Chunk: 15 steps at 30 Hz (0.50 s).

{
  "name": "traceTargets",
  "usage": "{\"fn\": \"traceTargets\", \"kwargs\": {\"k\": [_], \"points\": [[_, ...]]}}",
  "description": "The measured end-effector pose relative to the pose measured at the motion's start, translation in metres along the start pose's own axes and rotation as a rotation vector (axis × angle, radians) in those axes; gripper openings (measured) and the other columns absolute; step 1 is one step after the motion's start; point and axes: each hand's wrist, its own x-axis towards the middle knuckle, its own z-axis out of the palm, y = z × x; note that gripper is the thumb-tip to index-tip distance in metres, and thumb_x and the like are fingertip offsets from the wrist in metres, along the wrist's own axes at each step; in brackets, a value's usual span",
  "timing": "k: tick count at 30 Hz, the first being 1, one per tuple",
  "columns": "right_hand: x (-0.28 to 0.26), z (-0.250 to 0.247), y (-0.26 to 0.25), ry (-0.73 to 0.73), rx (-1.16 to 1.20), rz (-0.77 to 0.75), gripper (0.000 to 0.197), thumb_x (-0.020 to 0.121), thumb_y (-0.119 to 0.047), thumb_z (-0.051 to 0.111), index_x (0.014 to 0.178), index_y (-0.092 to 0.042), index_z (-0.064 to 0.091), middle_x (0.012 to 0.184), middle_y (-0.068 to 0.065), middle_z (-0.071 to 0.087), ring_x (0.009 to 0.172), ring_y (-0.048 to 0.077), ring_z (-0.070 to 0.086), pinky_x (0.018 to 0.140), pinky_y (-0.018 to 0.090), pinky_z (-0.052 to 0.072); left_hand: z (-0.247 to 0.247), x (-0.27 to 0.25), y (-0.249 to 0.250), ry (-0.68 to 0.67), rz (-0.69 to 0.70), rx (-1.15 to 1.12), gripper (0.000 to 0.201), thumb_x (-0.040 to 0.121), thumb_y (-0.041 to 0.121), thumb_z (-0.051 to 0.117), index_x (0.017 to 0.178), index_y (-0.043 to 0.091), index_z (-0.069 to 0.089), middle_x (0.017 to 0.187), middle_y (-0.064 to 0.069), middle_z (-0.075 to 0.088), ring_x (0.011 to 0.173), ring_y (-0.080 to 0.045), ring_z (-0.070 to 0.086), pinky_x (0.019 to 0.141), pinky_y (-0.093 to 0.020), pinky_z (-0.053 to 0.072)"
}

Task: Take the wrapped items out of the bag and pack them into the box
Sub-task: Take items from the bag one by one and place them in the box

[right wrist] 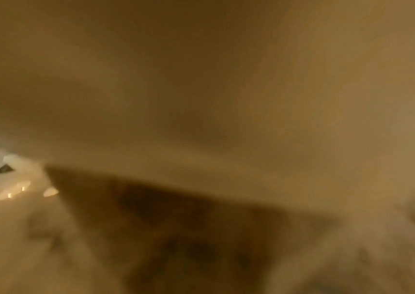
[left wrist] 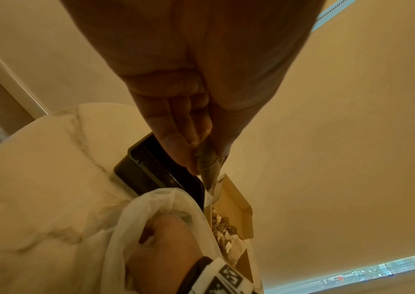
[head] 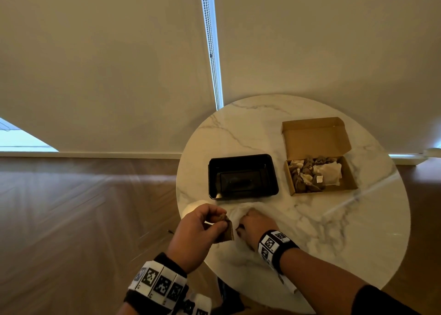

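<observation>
My left hand (head: 220, 220) pinches a brown wrapped item (head: 226, 228) between thumb and fingers, just off the table's near-left edge; the left wrist view shows the same wrapped item (left wrist: 207, 165) under my left hand (left wrist: 198, 157). Right beside it, my right hand (head: 253, 221) reaches into the thin white plastic bag (head: 235, 213) lying on the table. The bag (left wrist: 135, 218) covers my right hand (left wrist: 166, 238), so its fingers are hidden. The open cardboard box (head: 348, 176) at the back right holds several wrapped items (head: 307, 174). The right wrist view is only a brown blur.
A black plastic tray (head: 242, 162) stands between the bag and the box, also seen as the tray (left wrist: 151, 169) in the left wrist view. The round marble table (head: 310, 231) drops off to wooden floor (head: 83, 207) on the left. The box lid (head: 315, 135) stands open toward the wall.
</observation>
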Motion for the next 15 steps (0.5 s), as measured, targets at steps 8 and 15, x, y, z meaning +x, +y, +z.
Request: {"fn": "traceTargets", "kwargs": {"k": [8, 15], "points": [[-0.054, -0.032, 0.012, 0.103, 0.339, 0.050, 0.007, 0.096, -0.038, 0.064, 0.100, -0.036, 0.058, 0.092, -0.011, 0.064, 0.084, 0.005, 0.063, 0.080, 0.027, 0.057, -0.006, 0.007, 0.001, -0.012, 0.018, -0.016, 0.019, 0.094, 0.006, 0.070, 0.109, 0.018, 0.070, 0.099, -0.006, 0.073, 0.083, -0.017, 0.076, 0.072, -0.023, 0.061], [-0.113, -0.084, 0.030, 0.257, 0.719, -0.010, 0.021, 0.089, -0.018, 0.075, 0.094, -0.034, 0.062, 0.088, -0.008, 0.071, 0.081, 0.006, 0.068, 0.075, 0.029, 0.058, 0.000, 0.017, 0.008, -0.007, 0.063, -0.006, 0.018, 0.092, 0.006, 0.072, 0.103, 0.021, 0.074, 0.095, -0.001, 0.075, 0.081, -0.017, 0.076, 0.073, -0.027, 0.062]]}}
